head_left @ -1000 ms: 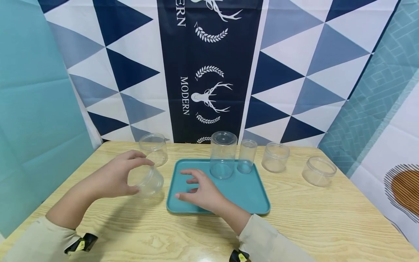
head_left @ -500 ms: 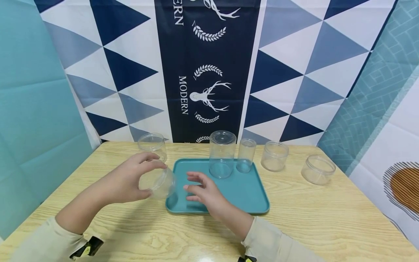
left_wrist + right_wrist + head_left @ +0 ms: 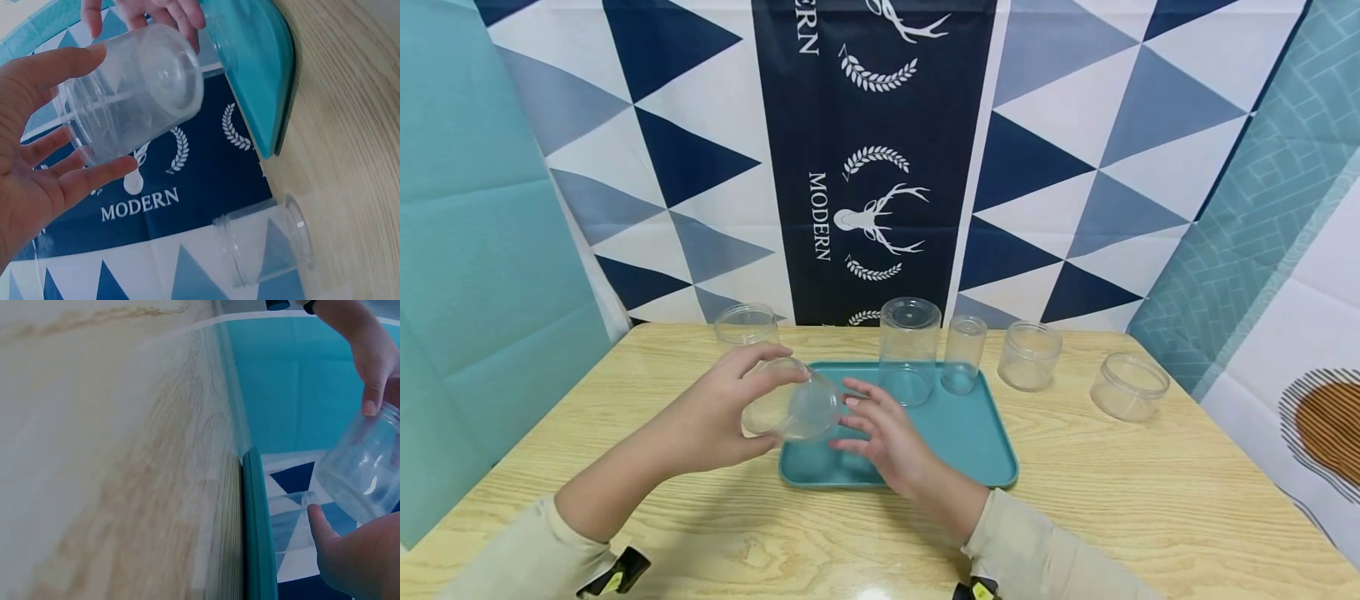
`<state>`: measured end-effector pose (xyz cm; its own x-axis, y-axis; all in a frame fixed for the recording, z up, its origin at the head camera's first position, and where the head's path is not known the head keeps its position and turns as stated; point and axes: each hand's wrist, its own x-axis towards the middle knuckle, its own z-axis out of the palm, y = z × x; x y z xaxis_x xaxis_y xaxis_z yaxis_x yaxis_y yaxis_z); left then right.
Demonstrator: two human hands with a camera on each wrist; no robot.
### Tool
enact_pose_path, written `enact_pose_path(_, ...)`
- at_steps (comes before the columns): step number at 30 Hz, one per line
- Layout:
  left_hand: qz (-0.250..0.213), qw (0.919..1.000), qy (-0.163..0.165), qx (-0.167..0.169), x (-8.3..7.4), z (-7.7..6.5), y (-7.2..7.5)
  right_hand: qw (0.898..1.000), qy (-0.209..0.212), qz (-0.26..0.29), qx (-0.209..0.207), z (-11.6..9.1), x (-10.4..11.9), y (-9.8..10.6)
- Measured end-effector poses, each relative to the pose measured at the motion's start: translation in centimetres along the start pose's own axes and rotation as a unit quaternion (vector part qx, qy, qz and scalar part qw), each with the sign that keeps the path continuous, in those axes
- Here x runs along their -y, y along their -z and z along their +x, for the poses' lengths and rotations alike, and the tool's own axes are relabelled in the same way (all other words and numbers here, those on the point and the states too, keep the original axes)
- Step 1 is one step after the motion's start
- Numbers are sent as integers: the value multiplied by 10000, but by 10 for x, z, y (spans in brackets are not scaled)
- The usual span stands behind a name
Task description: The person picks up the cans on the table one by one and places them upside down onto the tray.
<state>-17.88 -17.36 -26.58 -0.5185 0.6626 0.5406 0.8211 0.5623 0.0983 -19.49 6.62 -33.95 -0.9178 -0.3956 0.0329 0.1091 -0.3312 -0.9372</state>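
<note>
My left hand [image 3: 718,412] grips a clear plastic jar [image 3: 147,81] between thumb and fingers, held in the air and tipped sideways. The jar's round base faces my right hand [image 3: 887,437], which hovers over the teal tray [image 3: 970,450] with fingers spread. Those fingertips are very near the base; whether they touch it I cannot tell. On the tray stand a large clear jar [image 3: 910,346] and a slimmer clear jar [image 3: 965,354], both seemingly with their bases up. Behind my left hand, another clear jar [image 3: 747,321] is partly hidden; the left wrist view shows more of it.
Two low clear jars stand on the wooden table [image 3: 1150,492] right of the tray: a nearer-in jar [image 3: 1030,357] and a jar farther right [image 3: 1130,387]. A patterned cloth [image 3: 880,167] hangs right behind the table's back edge.
My left hand has carried the jar rightward to the tray's left part, its base turning toward my right hand. My right hand has shifted slightly right, its fingers spreading towards the jar.
</note>
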Motion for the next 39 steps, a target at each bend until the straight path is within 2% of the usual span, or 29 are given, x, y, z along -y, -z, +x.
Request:
enact_pose_path(6,-6,9990,-290,-334,-7,4,-4,9996,40,209,187,-2,3,4)
enact_pose_path(14,-51,9962,-515,-695,-18,11,-8,9929,506,768,755,-7,10,10)
enact_pose_path(21,-349,9932,-713,-853,-22,14,-15,9911,668,662,946,-8,14,15)
enact_pose_path(31,-500,9930,-654,-848,-22,14,-18,9902,749,658,980,-10,15,18)
enact_pose_path(39,-565,9936,-393,-891,-21,11,-14,9885,750,794,1049,-10,16,22)
